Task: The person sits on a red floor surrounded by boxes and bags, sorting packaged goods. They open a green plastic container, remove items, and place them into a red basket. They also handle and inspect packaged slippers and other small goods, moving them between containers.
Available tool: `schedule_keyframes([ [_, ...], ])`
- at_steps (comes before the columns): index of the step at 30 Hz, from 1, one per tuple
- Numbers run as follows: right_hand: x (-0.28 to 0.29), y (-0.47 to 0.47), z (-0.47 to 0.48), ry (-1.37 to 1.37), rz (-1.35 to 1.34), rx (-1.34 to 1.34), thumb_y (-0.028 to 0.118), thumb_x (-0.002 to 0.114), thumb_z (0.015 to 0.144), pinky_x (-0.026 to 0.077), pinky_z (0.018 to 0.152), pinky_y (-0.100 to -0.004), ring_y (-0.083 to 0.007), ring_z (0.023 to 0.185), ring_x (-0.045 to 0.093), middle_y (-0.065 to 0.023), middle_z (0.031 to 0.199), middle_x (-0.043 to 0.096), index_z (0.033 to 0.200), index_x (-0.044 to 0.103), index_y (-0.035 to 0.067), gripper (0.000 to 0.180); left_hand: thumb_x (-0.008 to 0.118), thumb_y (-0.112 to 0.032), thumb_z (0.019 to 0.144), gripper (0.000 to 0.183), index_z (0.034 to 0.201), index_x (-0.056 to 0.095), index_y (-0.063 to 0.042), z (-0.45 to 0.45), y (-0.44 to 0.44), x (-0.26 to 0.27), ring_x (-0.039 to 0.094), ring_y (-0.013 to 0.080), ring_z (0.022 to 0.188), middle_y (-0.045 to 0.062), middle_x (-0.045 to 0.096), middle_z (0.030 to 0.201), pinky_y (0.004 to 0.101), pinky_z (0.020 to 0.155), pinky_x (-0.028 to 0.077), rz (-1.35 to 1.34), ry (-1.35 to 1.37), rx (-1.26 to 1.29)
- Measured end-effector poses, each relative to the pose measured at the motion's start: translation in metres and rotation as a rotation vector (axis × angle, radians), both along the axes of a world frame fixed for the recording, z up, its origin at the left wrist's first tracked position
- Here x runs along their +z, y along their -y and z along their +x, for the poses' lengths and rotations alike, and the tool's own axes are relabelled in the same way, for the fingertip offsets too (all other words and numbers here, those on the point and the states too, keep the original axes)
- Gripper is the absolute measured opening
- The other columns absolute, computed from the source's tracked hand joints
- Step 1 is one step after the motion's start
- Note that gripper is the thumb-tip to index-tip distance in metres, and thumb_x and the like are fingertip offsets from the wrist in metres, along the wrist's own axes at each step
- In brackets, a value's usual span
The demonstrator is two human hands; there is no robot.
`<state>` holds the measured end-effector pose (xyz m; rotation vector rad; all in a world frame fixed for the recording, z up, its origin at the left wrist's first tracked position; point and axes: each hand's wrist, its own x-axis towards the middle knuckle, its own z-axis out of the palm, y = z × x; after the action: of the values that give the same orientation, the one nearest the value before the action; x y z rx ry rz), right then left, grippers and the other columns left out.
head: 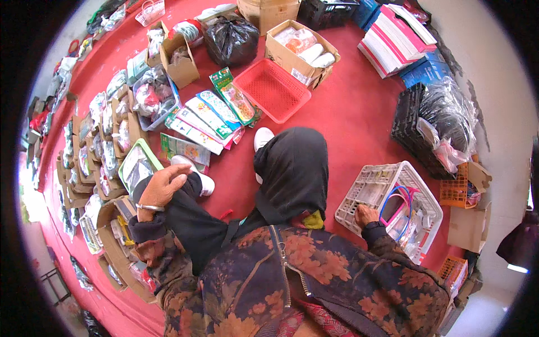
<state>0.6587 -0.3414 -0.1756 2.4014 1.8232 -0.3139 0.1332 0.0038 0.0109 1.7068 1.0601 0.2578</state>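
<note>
My left hand [162, 187], with a bangle at the wrist, is raised over my bent leg with nothing in it and its fingers apart. Beside it stands a green-rimmed basket [158, 159] with plastic-wrapped goods. My right hand [365, 215] rests at the near side of a white plastic crate [344, 207], its fingers curled; whether they grip the rim is not clear. Inside the crate lie a blue hoop [410, 210], a pink-framed item [396, 209] and clear bags. Flat printed packages [202, 120] are fanned out on the red floor before me, near an empty red plastic basket [272, 90].
An open cardboard box [302, 76] and a black plastic bag [232, 40] stand ahead. Many small cardboard boxes [111, 185] with bagged goods line the left. Black crates [408, 126], pink-and-white stacked stock [387, 42] and orange baskets [454, 185] stand along the right wall.
</note>
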Motion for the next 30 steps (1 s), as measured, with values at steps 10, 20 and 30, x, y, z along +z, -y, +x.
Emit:
schedule_keyframes([
  [10, 0.002, 0.001, -0.007, -0.015, 0.05, 0.003, 0.021, 0.056, 0.074, 0.047, 0.054, -0.0414, -0.0312, 0.061, 0.059, -0.0117, 0.067, 0.058, 0.072, 0.052, 0.009, 0.013, 0.044, -0.013, 0.087, 0.033, 0.113, 0.051, 0.006, -0.002, 0.022, 0.053, 0.056, 0.0206, 0.1, 0.014, 0.06, 0.105, 0.0302, 0.09, 0.04, -0.07, 0.224, 0.123],
  [20, -0.018, -0.011, -0.037, -0.087, 0.064, 0.08, 0.022, 0.055, 0.075, 0.046, 0.053, -0.0441, -0.0329, 0.06, 0.058, -0.0122, 0.065, 0.057, 0.073, 0.055, 0.011, 0.011, 0.046, -0.023, 0.089, 0.028, 0.093, 0.058, 0.002, -0.015, -0.034, 0.033, 0.06, 0.0178, 0.083, 0.01, 0.063, 0.085, 0.0312, 0.078, 0.047, -0.095, 0.464, 0.433],
  [30, 0.084, -0.369, -0.064, -0.093, 0.104, 0.26, 0.029, 0.045, 0.082, 0.043, 0.06, -0.0478, -0.0382, 0.072, 0.056, -0.0159, 0.072, 0.059, 0.072, 0.058, 0.008, 0.027, 0.05, -0.018, 0.078, 0.02, 0.078, 0.068, -0.009, 0.019, -0.027, -0.03, 0.064, 0.0281, 0.08, 0.014, 0.065, 0.085, 0.0392, 0.069, 0.051, 0.287, -0.772, -0.78],
])
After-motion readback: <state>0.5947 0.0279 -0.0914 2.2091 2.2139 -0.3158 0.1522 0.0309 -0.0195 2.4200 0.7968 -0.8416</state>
